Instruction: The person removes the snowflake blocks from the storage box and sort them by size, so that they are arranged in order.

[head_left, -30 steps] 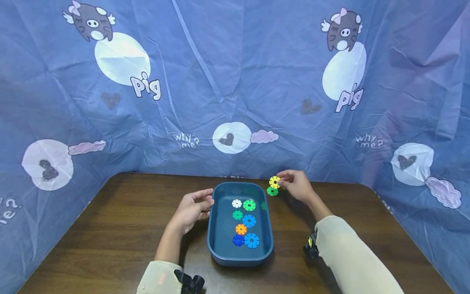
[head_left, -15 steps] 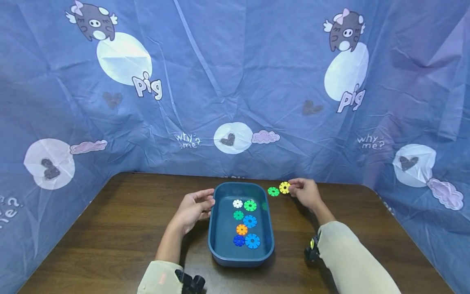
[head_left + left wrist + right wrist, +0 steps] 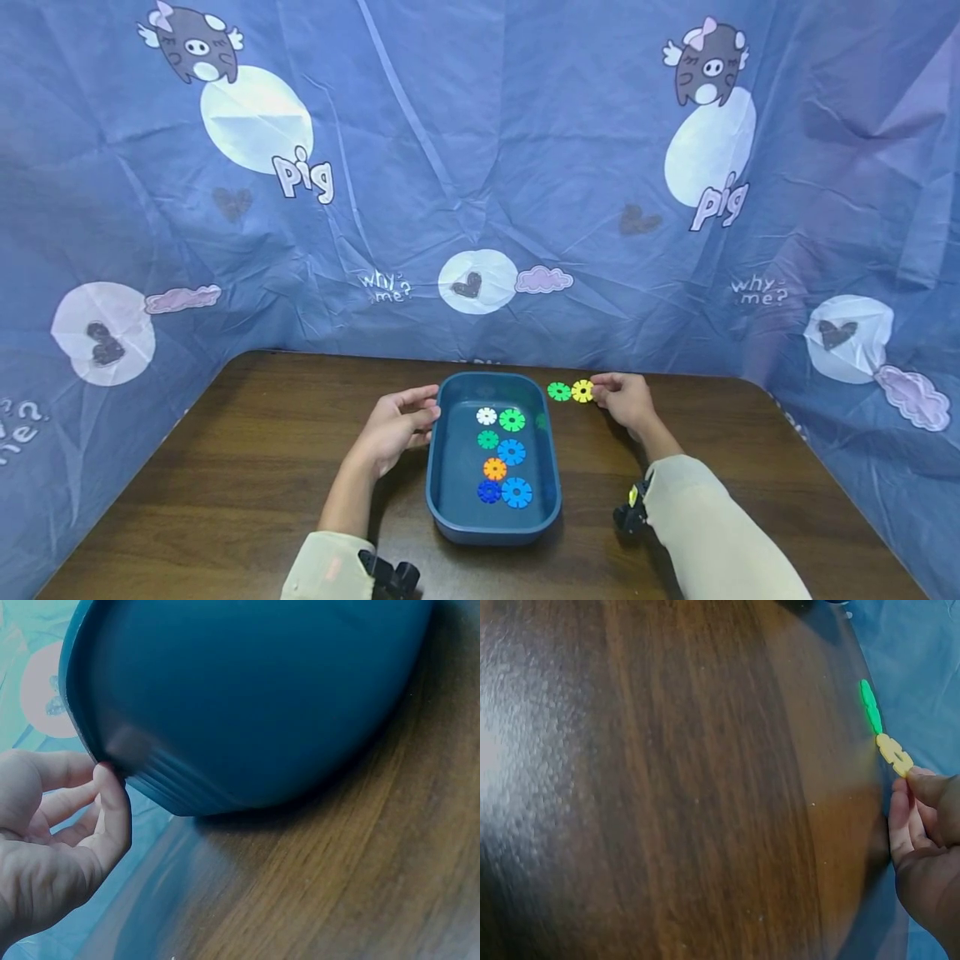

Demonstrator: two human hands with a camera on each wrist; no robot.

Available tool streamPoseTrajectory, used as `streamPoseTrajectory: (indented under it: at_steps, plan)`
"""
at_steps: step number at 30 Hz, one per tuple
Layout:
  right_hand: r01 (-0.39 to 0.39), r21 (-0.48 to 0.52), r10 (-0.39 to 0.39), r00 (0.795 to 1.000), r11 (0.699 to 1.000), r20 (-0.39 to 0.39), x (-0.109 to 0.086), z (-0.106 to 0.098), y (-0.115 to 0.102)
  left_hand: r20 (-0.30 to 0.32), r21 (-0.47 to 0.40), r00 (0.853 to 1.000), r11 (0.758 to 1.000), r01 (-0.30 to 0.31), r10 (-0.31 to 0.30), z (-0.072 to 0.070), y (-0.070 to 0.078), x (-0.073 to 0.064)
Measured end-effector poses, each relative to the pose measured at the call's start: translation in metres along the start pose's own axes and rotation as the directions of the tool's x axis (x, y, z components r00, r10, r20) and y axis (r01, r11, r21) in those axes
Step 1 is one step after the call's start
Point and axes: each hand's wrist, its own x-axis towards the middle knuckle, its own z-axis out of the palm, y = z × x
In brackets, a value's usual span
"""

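Note:
My left hand (image 3: 396, 429) pinches the left rim of a blue plastic tub (image 3: 493, 530); the left wrist view has thumb and finger at that rim (image 3: 69, 682). Beyond the tub's far right corner, my right hand (image 3: 627, 403) pinches the edge of a yellow notched plastic disc (image 3: 582, 390). Just left of it is a green notched disc (image 3: 558, 391). In the right wrist view the yellow disc (image 3: 894, 755) and green disc (image 3: 871, 707) meet edge to edge near the table's far side.
Inside the tub lie several notched discs, among them a white one (image 3: 487, 416), an orange one (image 3: 495, 469) and a light blue one (image 3: 517, 492). A blue printed cloth (image 3: 480, 183) hangs right behind the brown wooden table (image 3: 300, 433).
My right hand has moved right and down with the yellow disc, from above the green disc to its right side. My left hand stays at the tub's rim.

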Motion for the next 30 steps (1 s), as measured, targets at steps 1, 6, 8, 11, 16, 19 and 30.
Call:
streamPoseTrajectory:
  at_steps: [1, 6, 8, 11, 16, 19, 30]
  plan:
    - [-0.006, -0.004, 0.006, 1.000, 1.000, -0.004, 0.000, 0.000, 0.001, 0.001, 0.002, 1.000, 1.000, 0.000, 0.000, 0.000, 0.000, 0.000]
    - [-0.019, -0.024, 0.019, 1.000, 1.000, -0.016, 0.000, 0.000, 0.002, -0.001, 0.007, 1.000, 1.000, 0.008, -0.008, 0.001, 0.000, 0.000]
    - [-0.022, -0.029, 0.021, 1.000, 0.999, -0.019, 0.000, 0.000, 0.002, 0.000, 0.010, 1.000, 1.000, 0.005, -0.005, 0.001, 0.000, 0.000]
    - [-0.024, -0.031, 0.023, 0.999, 0.999, -0.021, -0.001, 0.000, 0.002, -0.002, 0.008, 1.000, 1.000, 0.005, -0.005, 0.001, 0.000, 0.000]
    - [-0.035, -0.016, 0.035, 0.999, 0.999, -0.014, -0.002, 0.000, 0.002, -0.004, 0.002, 1.000, 1.000, 0.005, -0.005, 0.001, 0.000, 0.000]
    - [-0.040, 0.006, 0.040, 0.999, 0.999, -0.010, -0.002, -0.001, 0.002, 0.003, -0.002, 1.000, 1.000, 0.002, -0.002, 0.001, 0.000, 0.001]
    - [-0.027, 0.070, 0.022, 0.997, 0.997, 0.068, -0.002, -0.012, -0.002, 0.009, -0.007, 1.000, 1.000, -0.005, 0.005, 0.000, -0.001, 0.001]
